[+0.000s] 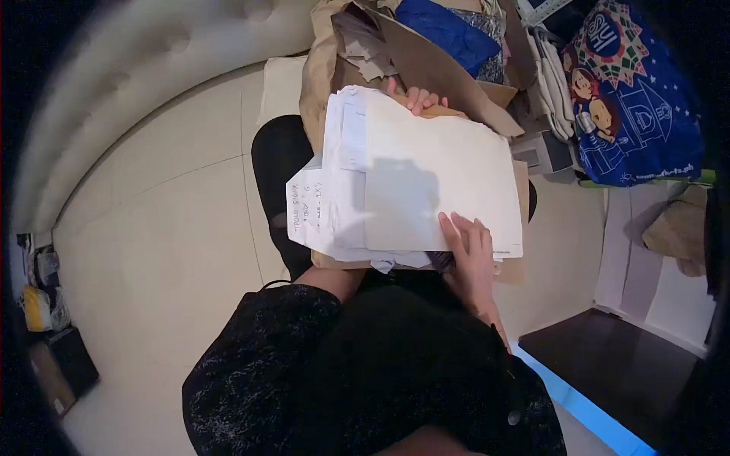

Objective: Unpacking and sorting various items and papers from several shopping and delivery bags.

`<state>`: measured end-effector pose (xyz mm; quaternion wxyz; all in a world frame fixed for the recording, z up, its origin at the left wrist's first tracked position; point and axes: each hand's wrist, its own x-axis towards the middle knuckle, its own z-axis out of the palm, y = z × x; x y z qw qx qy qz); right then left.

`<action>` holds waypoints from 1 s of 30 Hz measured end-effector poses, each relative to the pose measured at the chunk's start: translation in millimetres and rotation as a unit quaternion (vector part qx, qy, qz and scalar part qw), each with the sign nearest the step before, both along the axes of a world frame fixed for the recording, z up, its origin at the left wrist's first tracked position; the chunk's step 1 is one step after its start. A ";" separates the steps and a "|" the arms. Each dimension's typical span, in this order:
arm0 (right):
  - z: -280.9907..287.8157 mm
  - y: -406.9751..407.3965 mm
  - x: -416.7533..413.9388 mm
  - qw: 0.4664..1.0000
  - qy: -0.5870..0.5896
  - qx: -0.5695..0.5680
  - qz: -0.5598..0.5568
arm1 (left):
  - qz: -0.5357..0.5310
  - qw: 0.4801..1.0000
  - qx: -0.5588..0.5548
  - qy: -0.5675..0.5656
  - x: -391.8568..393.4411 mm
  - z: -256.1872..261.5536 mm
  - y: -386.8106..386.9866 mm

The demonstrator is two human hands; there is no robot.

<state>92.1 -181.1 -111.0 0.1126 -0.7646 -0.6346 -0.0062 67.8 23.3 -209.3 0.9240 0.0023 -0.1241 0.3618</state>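
A thick stack of papers lies across my lap, with a blank cream folder or card on top. Handwriting marks a white sheet or envelope at the stack's left side. My left forearm passes underneath, and the fingers of my left hand curl over the far edge beside a brown envelope. Across the near edge lies my right hand, its fingertips resting on the cream surface; its thumb is hidden. A small dark purple item shows below the card, close to that hand.
Beyond the stack stand a brown paper bag and an open cardboard box holding a blue package. A printed blue bag sits at right, above a dark board. A tufted cream panel borders the tiled floor.
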 end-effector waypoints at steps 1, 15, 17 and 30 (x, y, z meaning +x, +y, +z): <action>5.6 -7.2 4.2 0.996 0.087 -0.032 0.012 | -0.009 1.000 -0.006 -0.007 -6.1 4.6 -4.4; -0.4 77.6 174.6 0.904 0.424 -0.019 -0.050 | -0.097 0.990 -0.097 0.016 -106.1 31.1 -66.6; 1.3 85.1 182.1 0.907 0.406 -0.107 -0.042 | -0.083 0.993 -0.021 0.079 -110.9 28.6 -59.6; -12.5 13.8 200.8 0.946 0.294 0.097 -0.095 | -0.252 0.771 0.177 0.558 -133.1 48.7 30.9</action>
